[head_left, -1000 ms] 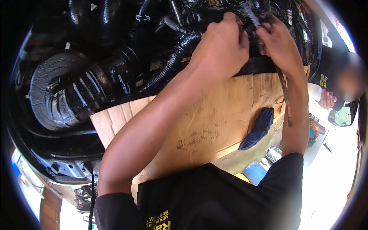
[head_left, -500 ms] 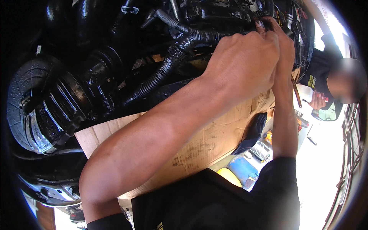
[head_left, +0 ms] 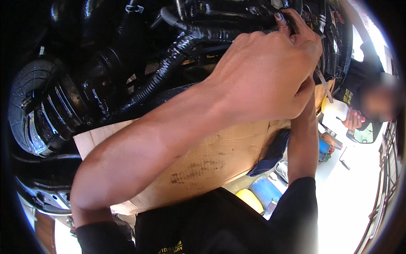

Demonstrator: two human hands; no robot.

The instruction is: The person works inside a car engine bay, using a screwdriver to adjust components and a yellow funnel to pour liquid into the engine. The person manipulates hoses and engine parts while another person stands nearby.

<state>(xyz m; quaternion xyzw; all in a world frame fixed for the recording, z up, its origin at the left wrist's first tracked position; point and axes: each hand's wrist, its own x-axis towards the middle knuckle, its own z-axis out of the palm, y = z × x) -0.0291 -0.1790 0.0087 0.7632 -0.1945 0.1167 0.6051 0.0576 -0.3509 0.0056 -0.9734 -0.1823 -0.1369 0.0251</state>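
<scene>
We curl our left hand (head_left: 270,76) in front of our right hand (head_left: 303,28); what, if anything, either grasps we cannot tell. A stick (head_left: 325,84) juts just right of the grip, cardboard (head_left: 220,148) spreads below, a hose (head_left: 163,70) runs left; farther right, a co-worker's hand (head_left: 353,120) holds a bottle (head_left: 334,111).

I'm seeing glossy black ribbed hose (head_left: 158,75) upper left, dark-smudged tan cardboard (head_left: 224,150) lower middle, black shirt (head_left: 190,228) with yellow lettering (head_left: 173,248) bottom.

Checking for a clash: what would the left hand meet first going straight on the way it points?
Probably the right hand, up and to the right of the left hand; they overlap in this view, so any gap or contact is unclear.
</scene>
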